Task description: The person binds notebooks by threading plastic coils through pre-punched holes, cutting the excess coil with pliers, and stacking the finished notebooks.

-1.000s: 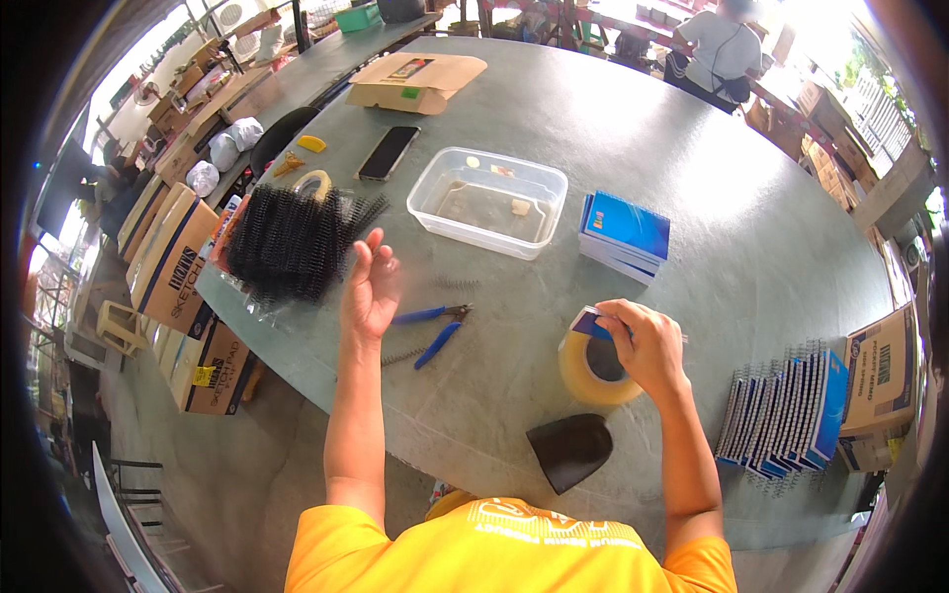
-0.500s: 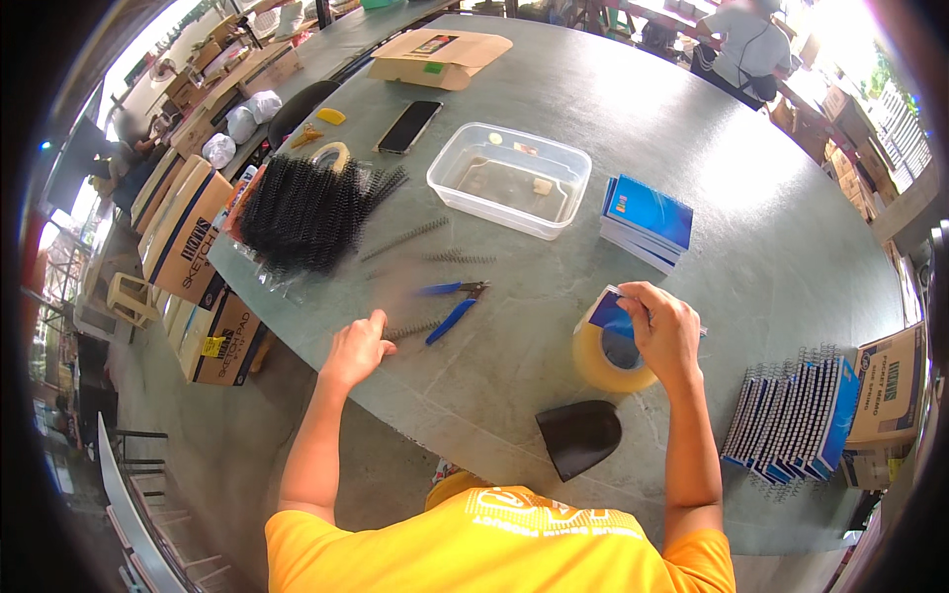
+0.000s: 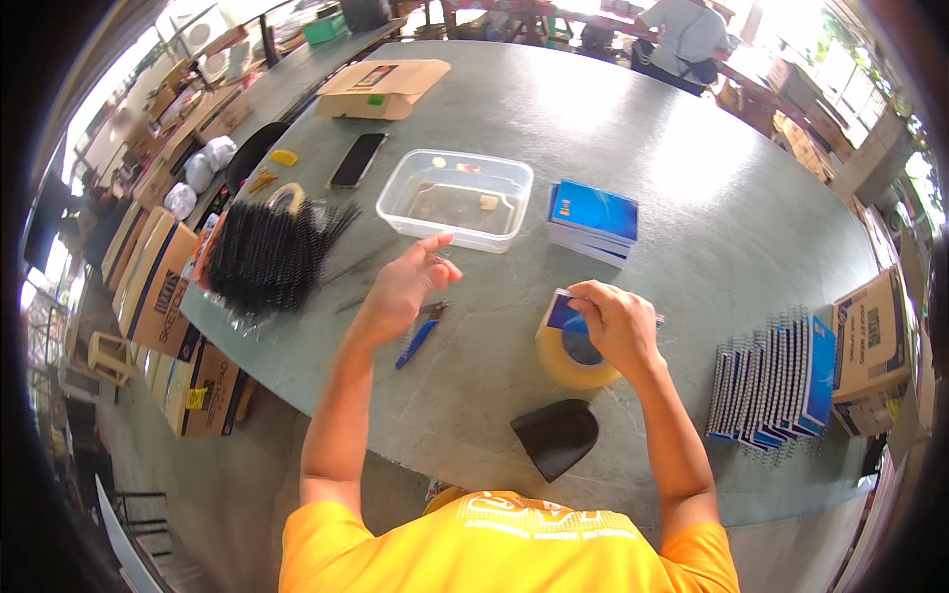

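Observation:
My left hand (image 3: 407, 287) is raised over the table between the nippers and the clear plastic tub (image 3: 455, 235). Its index finger stretches out, apart from the other fingers, and no held thing shows clearly. Blue-handled nippers (image 3: 420, 341) lie beneath it, partly covered. Dim wire coils (image 3: 371, 262) lie by the wrist. My right hand (image 3: 623, 326) pinches a small blue-covered notebook (image 3: 566, 314) from above, over a wide roll of tape (image 3: 568, 371). The notebook's far edge pokes out beyond the fingers; most of it is hidden.
A pile of black coils (image 3: 267, 257) sits at left, near a phone (image 3: 358, 160) and a cardboard piece (image 3: 381, 89). Blue notebooks (image 3: 593, 217) are stacked beyond my right hand. Coil-bound notebooks (image 3: 766, 385) stand at right beside cartons (image 3: 870, 336). A black curved object (image 3: 559, 440) lies nearby.
My left hand has left the coil by the nippers and moved up and right, towards the tub. The whole view has shifted slightly. My right hand keeps its hold on the notebook.

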Demonstrator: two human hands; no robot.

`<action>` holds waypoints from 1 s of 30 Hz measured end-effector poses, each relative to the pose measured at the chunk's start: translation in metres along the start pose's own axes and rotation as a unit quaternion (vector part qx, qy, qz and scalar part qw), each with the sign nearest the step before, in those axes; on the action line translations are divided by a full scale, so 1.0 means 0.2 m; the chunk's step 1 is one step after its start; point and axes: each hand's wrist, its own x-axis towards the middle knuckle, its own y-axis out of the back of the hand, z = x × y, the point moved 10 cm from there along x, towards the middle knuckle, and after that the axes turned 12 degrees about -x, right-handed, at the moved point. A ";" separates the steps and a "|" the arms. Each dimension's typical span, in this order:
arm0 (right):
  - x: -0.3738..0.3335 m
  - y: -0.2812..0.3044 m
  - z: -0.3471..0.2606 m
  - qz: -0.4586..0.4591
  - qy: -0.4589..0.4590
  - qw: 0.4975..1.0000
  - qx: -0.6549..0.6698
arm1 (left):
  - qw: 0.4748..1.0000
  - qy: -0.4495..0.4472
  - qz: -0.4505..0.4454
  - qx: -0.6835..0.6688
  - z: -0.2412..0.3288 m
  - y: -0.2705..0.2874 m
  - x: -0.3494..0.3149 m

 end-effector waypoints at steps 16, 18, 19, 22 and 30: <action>-0.03 0.00 -0.03 -0.006 0.004 1.000 0.022 | 0.938 -0.052 -0.111 -0.325 0.01 -0.35 0.06; -0.03 -0.01 -0.02 -0.028 -0.007 0.999 0.020 | 0.967 0.019 -0.116 -0.224 -0.02 -0.40 0.03; -0.02 -0.01 -0.02 -0.030 -0.013 0.999 0.020 | 0.976 0.055 -0.119 -0.173 -0.06 -0.42 0.02; -0.01 0.00 -0.02 -0.032 -0.017 0.999 0.023 | 0.995 0.008 -0.072 -0.066 -0.08 -0.47 -0.01; -0.01 -0.03 -0.02 -0.037 -0.003 0.999 0.024 | 0.998 0.004 -0.028 0.048 -0.05 -0.50 -0.04</action>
